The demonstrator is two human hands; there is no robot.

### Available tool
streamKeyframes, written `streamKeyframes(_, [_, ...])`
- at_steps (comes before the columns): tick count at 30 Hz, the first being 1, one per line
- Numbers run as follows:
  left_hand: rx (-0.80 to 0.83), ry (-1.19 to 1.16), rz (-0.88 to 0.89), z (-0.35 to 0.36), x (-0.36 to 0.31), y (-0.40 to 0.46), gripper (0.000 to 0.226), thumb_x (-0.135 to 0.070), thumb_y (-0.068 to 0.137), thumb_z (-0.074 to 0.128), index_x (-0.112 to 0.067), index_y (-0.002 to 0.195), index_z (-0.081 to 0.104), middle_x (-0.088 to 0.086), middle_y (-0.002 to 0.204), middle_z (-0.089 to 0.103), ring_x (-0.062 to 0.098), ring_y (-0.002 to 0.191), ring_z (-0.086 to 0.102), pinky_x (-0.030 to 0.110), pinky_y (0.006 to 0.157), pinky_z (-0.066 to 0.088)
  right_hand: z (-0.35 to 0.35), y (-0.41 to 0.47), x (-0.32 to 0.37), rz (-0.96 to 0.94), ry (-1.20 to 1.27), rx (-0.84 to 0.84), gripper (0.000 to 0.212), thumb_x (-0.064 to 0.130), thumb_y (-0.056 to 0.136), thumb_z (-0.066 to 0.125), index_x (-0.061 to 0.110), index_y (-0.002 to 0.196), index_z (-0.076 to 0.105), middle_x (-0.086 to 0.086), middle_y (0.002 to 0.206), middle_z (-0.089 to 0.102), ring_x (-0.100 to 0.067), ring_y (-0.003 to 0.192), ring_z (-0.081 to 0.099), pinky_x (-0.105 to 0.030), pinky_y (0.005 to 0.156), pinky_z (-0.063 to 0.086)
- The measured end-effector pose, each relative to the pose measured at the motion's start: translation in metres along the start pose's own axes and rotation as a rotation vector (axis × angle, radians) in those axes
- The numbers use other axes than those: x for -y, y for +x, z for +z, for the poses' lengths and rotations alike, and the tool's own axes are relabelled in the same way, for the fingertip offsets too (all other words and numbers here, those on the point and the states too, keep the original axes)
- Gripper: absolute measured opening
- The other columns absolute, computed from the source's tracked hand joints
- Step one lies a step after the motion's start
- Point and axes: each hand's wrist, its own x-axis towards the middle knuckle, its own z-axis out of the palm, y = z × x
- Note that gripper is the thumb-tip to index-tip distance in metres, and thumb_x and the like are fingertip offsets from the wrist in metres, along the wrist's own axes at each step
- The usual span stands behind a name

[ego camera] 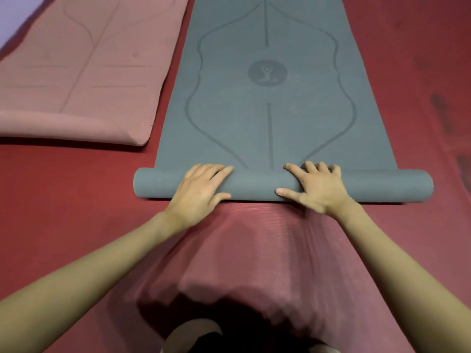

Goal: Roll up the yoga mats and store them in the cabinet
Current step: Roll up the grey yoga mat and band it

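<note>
At the centre of the frame, the left hand (201, 191) and right hand (314, 187) rest side by side with fingers curved over the rolled near end of a grey mat (267, 118) stretching upward across the red floor (63, 200), while a pink mat (84, 72) lies upper left.

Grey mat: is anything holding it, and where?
Both hands, left hand and right hand, grip the grey mat on its rolled near end, fingers curled over the roll.
</note>
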Motion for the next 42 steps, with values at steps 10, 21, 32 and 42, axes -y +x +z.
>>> streamKeyframes(10, [0.287,-0.058,-0.016,-0.012,0.017,0.042,0.077,-0.028,0.078,0.078,-0.012,0.145,0.042,0.007,0.145,0.049,0.026,0.132,0.045,0.035,0.107,0.035,-0.003,0.01,-0.002,-0.009,0.038,-0.013,0.083,0.08,0.081,0.014,0.033,0.147,0.032,-0.004,0.139,0.047,-0.032,0.126,0.04,-0.054,0.107,0.021])
streamKeyframes(21, [-0.063,0.014,-0.152,-0.005,0.016,0.027,0.053,-0.034,0.087,0.066,-0.007,0.132,0.056,0.011,0.131,0.061,0.031,0.119,0.057,0.046,0.103,0.041,-0.002,0.027,-0.012,0.001,0.011,-0.057,0.087,0.079,0.076,0.004,0.036,0.146,0.03,0.002,0.14,0.046,-0.029,0.128,0.04,-0.052,0.107,0.021])
streamKeyframes(32, [0.07,0.05,-0.176,0.011,0.039,0.049,0.073,-0.062,0.09,0.016,-0.025,0.152,0.027,-0.004,0.157,0.029,0.014,0.147,0.018,0.043,0.119,0.008,-0.003,0.049,-0.018,-0.025,0.038,-0.136,0.085,0.076,0.078,0.007,0.034,0.147,0.032,-0.004,0.144,0.045,-0.032,0.131,0.038,-0.056,0.108,0.019])
streamKeyframes(42, [0.086,0.062,-0.183,0.0,0.045,0.078,0.07,-0.061,0.095,0.026,-0.025,0.154,0.016,0.004,0.161,0.017,0.017,0.149,0.011,0.044,0.12,0.007,-0.003,0.069,-0.026,0.025,0.027,-0.109,0.116,0.096,0.052,0.016,0.037,0.152,0.015,-0.002,0.155,0.028,-0.031,0.146,0.014,-0.061,0.112,0.004])
